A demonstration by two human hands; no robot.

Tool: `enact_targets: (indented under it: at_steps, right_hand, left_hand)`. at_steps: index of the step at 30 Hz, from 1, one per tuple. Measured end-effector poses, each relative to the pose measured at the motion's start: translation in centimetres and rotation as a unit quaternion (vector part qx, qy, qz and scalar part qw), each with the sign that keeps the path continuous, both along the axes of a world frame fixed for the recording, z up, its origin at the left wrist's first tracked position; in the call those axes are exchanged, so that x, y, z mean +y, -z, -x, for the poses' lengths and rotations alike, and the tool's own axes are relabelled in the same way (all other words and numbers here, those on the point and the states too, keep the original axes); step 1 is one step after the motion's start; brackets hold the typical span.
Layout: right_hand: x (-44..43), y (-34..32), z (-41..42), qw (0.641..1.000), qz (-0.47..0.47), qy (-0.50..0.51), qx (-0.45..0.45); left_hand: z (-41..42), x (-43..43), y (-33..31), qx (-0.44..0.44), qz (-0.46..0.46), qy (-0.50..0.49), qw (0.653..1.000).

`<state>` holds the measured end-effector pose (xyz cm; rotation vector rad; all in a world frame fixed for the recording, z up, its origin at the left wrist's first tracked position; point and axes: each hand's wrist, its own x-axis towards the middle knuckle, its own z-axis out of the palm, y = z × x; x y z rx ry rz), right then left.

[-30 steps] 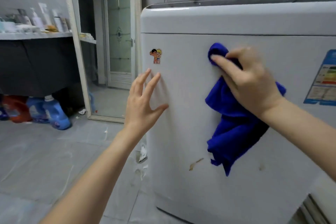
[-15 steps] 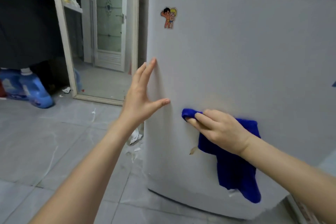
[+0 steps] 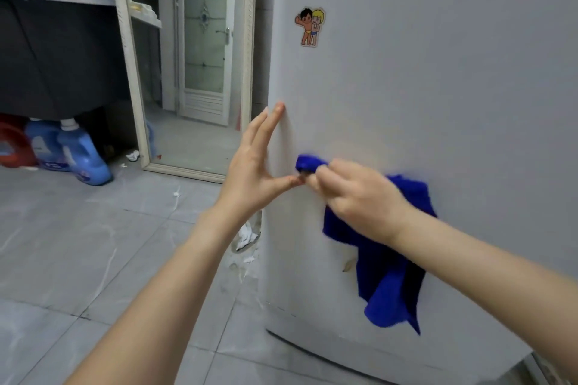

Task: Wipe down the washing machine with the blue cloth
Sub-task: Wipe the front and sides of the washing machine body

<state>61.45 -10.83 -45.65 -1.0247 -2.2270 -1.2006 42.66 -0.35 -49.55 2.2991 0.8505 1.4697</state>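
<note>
A: Far out at 9 o'clock from your left hand [image 3: 250,172], blue detergent bottles [image 3: 83,156] stand on the tiled floor [image 3: 93,259]. That hand is wide open. Its fingers are straight, the tips touch the left front corner of the washing machine [image 3: 438,103], and the thumb sticks out toward 3 o'clock.

B: Your thumb tip ends just beside the fingers of your right hand [image 3: 359,200]; I can't tell if they touch. Your right hand is curled round the blue cloth [image 3: 387,278] and presses it against the machine's front panel.

A: As for the cloth and your hands, a small bunched end pokes out past your right fingertips at 10 o'clock, close by your left thumb. The rest passes under your palm and hangs free below the wrist toward 5 o'clock.

B: So its long axis slants from 10 o'clock to 5 o'clock, and the pointed lower corner aims down at the machine's base. The whole cloth lies on the lower half of the panel.

A: A cartoon sticker [image 3: 310,26] sits at 12 o'clock above your left fingertips, well apart from the cloth. A brown mark [image 3: 346,267] shows right at the cloth's left edge, at 6 o'clock from your right hand.
</note>
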Motion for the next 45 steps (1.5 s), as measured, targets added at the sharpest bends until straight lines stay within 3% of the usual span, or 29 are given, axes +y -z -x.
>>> enact_targets:
  at_steps: [2, 4, 7, 10, 12, 15, 17, 18, 19, 22, 25, 29, 32, 35, 39, 42, 45]
  right_hand:
    - [-0.3, 3.2, 0.3, 0.995, 0.043, 0.019, -0.087]
    - [-0.3, 2.8, 0.0, 0.994, 0.056, 0.021, -0.090]
    - [-0.8, -2.0, -0.6, 1.000, -0.017, 0.017, -0.019]
    - [-1.0, -8.1, -1.1, 0.988, -0.094, 0.030, 0.121]
    - [-0.4, -10.7, -1.2, 0.977, -0.105, 0.062, 0.176]
    - [0.5, -8.7, -0.2, 0.980, -0.056, 0.052, 0.184]
    - [0.4, -3.7, 0.2, 0.991, 0.028, 0.013, 0.134]
    - [-0.1, -0.8, 0.2, 0.997, 0.048, 0.009, 0.064]
    - [-0.5, 1.5, 0.0, 0.998, 0.055, 0.018, 0.008]
    - [-0.6, 2.9, -0.9, 0.997, 0.054, 0.021, -0.050]
    - [-0.8, -1.3, -0.9, 0.999, 0.006, 0.027, -0.038]
    - [0.1, -8.9, -0.4, 0.990, -0.120, 0.044, 0.055]
    - [1.6, -11.8, 0.8, 0.979, -0.159, 0.055, 0.119]
    - [3.2, -9.5, 2.5, 0.985, -0.156, 0.053, 0.050]
    - [2.7, 0.2, 2.6, 0.993, -0.011, 0.023, -0.111]
    - [2.1, 3.8, 1.9, 0.991, 0.054, 0.022, -0.121]
    - [1.9, 1.5, 2.2, 0.991, 0.036, 0.009, -0.129]
  left_hand:
    - [0.5, -0.1, 0.2, 0.027, 0.000, 0.004, 1.000]
    - [0.9, -0.1, 0.5, 0.030, 0.000, 0.011, 0.999]
    - [1.1, 0.3, 0.8, 0.019, 0.002, 0.022, 1.000]
    - [1.2, 0.7, 1.1, 0.000, 0.012, 0.036, 0.999]
    - [1.4, 1.0, 1.3, -0.003, 0.012, 0.040, 0.999]
    - [1.5, 1.4, 1.3, -0.009, 0.005, 0.044, 0.999]
    - [1.5, 1.6, 1.4, -0.013, 0.001, 0.045, 0.999]
    - [1.4, 1.5, 1.4, -0.013, -0.001, 0.047, 0.999]
    - [1.4, 1.4, 1.4, -0.010, -0.001, 0.051, 0.999]
    - [1.5, 1.0, 1.5, -0.012, 0.013, 0.060, 0.998]
    - [1.4, 0.9, 1.5, -0.012, 0.017, 0.064, 0.998]
    - [1.4, 1.3, 1.5, -0.015, 0.024, 0.068, 0.997]
    - [1.5, 1.6, 1.4, -0.027, 0.029, 0.079, 0.996]
    - [1.5, 1.9, 1.3, -0.036, 0.030, 0.082, 0.996]
    - [1.8, 1.7, 1.5, -0.029, 0.042, 0.090, 0.995]
    - [2.3, 1.4, 1.8, -0.019, 0.065, 0.081, 0.994]
    - [2.4, 1.5, 2.3, -0.012, 0.089, 0.076, 0.993]
